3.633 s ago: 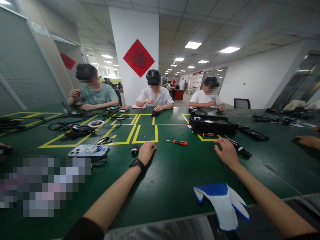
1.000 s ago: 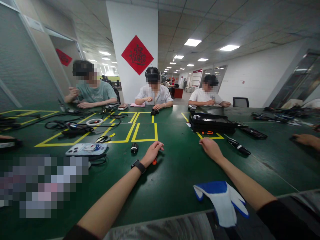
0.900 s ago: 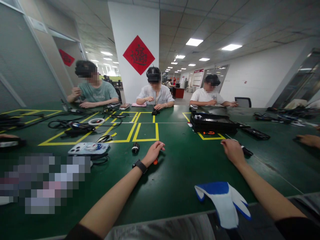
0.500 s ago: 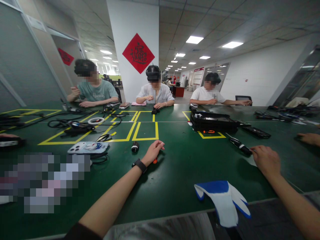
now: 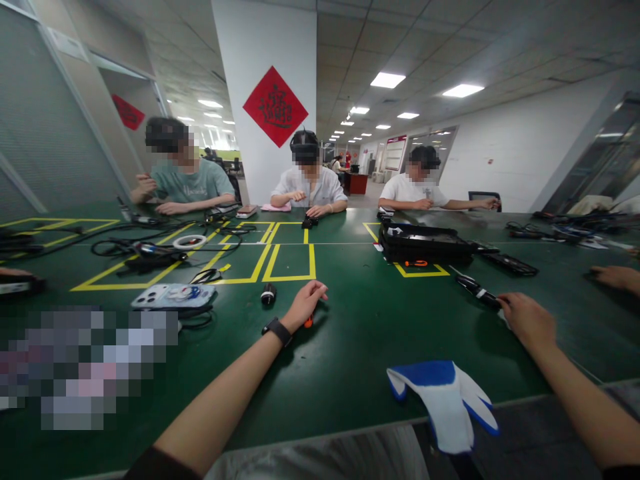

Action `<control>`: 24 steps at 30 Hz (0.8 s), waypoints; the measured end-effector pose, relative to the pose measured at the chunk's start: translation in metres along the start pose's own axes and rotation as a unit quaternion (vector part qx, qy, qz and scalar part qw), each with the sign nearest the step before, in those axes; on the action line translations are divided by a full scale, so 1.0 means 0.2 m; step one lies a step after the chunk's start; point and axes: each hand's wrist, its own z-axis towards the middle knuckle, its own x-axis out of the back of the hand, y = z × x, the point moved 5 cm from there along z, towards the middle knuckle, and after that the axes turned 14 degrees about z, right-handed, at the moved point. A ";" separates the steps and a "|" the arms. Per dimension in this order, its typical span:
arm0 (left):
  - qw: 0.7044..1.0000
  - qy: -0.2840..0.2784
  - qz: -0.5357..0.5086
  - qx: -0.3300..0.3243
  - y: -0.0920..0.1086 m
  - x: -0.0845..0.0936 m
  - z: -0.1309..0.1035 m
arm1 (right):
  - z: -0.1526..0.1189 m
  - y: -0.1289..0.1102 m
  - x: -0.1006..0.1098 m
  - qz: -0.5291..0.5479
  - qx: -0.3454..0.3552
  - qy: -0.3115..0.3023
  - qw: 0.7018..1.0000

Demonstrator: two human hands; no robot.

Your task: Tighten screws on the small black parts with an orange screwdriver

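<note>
My left hand [image 5: 306, 303], with a dark watch on the wrist, rests on the green table. Its fingers are curled together, and what they hold, if anything, is hidden. A small orange piece [image 5: 309, 321] pokes out beneath that palm. Just left of it lies a short black cylinder [image 5: 269, 295] with a pale band. On the right, my right hand [image 5: 529, 323] has its fingers closed at the rear end of a black-and-white screwdriver [image 5: 477, 292], whose thin shaft points to the upper left. A pale bit shows under these fingers, too small to name.
A blue-and-white glove [image 5: 445, 393] hangs over the near table edge. Beyond stand a black tray [image 5: 425, 243] and an orange-handled tool [image 5: 416, 263]. Phone [image 5: 173, 296] and cables [image 5: 120, 247] lie left. Several people sit around; a co-worker's hand [image 5: 617, 277] is at far right.
The whole view has shifted very slightly. My right hand has drawn in a little over the pale bit beneath it, which shows less now. My left hand stays in place.
</note>
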 end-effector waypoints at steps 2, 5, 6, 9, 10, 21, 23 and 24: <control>1.000 -0.001 0.002 -0.003 0.00 0.00 0.00 | 0.01 0.01 -0.02 0.001 -0.004 -0.007 1.000; 1.000 -0.001 0.002 -0.006 0.00 0.00 0.00 | 0.02 0.03 -0.03 0.012 -0.009 -0.020 1.000; 1.000 -0.001 0.003 -0.007 0.00 0.00 0.00 | 0.02 0.02 -0.03 0.017 -0.006 -0.020 1.000; 1.000 -0.003 0.003 -0.004 0.01 0.00 -0.01 | 0.02 0.02 -0.03 0.035 0.010 -0.019 0.999; 1.000 -0.003 0.003 -0.003 0.01 0.00 -0.01 | 0.02 0.02 -0.03 0.041 0.018 -0.019 0.999; 1.000 -0.014 0.022 0.005 0.01 -0.01 0.00 | 0.07 0.11 -0.15 0.091 -0.017 -0.066 0.993; 1.000 -0.014 0.024 0.004 0.00 -0.01 0.00 | 0.07 0.10 -0.14 0.097 -0.017 -0.056 0.994; 1.000 -0.014 0.023 0.003 0.00 -0.01 0.00 | 0.07 0.09 -0.12 0.100 -0.020 -0.048 0.994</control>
